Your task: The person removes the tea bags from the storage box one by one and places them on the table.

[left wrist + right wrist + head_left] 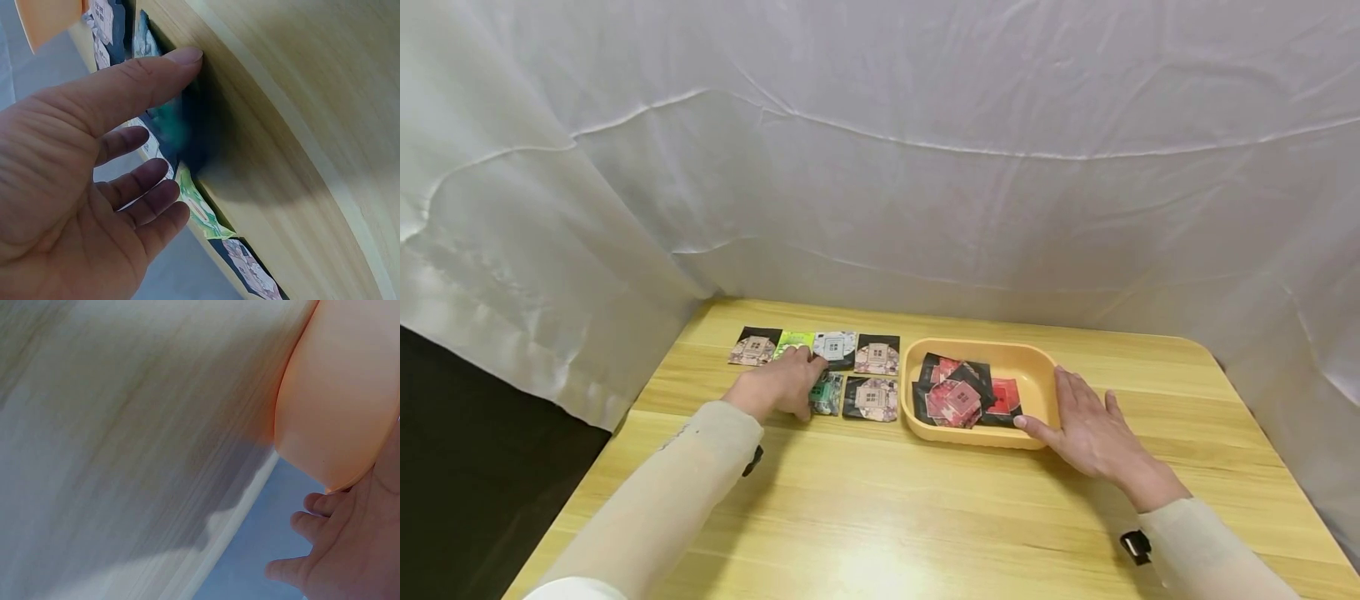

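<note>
Green packet (827, 395) looks light, bendy: pinch its edges. Can't tell if left hand (781, 383) grips; right hand (1092, 429) has straight fingers (1066, 386).

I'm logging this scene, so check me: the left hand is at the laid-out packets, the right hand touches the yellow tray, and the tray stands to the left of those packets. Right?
Not quite: the yellow tray stands to the right of the laid-out packets, as the head view shows. The rest is right.
</note>
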The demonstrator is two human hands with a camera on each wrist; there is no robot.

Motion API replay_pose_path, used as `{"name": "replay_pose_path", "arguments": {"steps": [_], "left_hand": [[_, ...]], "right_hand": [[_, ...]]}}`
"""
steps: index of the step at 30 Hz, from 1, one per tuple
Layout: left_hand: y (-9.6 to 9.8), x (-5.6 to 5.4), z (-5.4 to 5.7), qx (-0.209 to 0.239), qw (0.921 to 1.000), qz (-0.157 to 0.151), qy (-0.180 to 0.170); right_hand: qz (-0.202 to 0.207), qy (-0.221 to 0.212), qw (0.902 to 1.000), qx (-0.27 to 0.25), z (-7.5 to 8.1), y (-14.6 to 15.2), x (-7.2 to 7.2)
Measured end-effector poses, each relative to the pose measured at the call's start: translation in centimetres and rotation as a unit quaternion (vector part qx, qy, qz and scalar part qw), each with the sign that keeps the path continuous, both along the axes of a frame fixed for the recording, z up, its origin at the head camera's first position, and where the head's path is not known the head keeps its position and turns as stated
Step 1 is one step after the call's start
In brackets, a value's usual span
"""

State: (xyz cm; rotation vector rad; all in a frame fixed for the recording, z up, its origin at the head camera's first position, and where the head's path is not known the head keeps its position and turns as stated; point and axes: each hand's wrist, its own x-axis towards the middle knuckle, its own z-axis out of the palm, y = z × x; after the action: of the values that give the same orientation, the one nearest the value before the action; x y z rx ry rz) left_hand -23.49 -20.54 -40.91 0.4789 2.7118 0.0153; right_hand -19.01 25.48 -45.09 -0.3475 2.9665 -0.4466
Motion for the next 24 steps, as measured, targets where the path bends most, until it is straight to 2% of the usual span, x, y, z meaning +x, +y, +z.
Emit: {"name": "replay_pose_path", "arguments": {"steps": [7, 11, 14, 17, 20, 24], "left_hand": [[0.1, -0.1, 0.1, 0.012, 0.9999, 0.002, 0.008], [1.3, 0.1, 1.3, 0.027, 0.9977, -0.010, 0.061], [3.5, 0.4, 2.6, 0.045, 0.9920, -0.025, 0.116], [6.3, 0.7, 3.6, 0.062, 0.9855, -0.045, 0.151], [9.2, 1.0, 4.2, 0.071, 0.9821, -0.075, 0.158], [12.7, 1.1, 4.2, 0.046, 0.9809, -0.125, 0.141]], "right_hand": [[-0.001, -0.001, 1.0000, -0.002, 0.1, 0.0, 0.0], [0.000, 0.000, 1.0000, -0.004, 0.3, -0.1, 0.0], [0.001, -0.001, 1.0000, -0.001, 0.3, -0.1, -0.1], [0.002, 0.000, 1.0000, -0.002, 0.3, -0.2, -0.1], [0.003, 0.001, 1.0000, -0.002, 0.2, -0.2, 0.0], [0.002, 0.002, 1.0000, 0.002, 0.2, -0.1, 0.1]]}}
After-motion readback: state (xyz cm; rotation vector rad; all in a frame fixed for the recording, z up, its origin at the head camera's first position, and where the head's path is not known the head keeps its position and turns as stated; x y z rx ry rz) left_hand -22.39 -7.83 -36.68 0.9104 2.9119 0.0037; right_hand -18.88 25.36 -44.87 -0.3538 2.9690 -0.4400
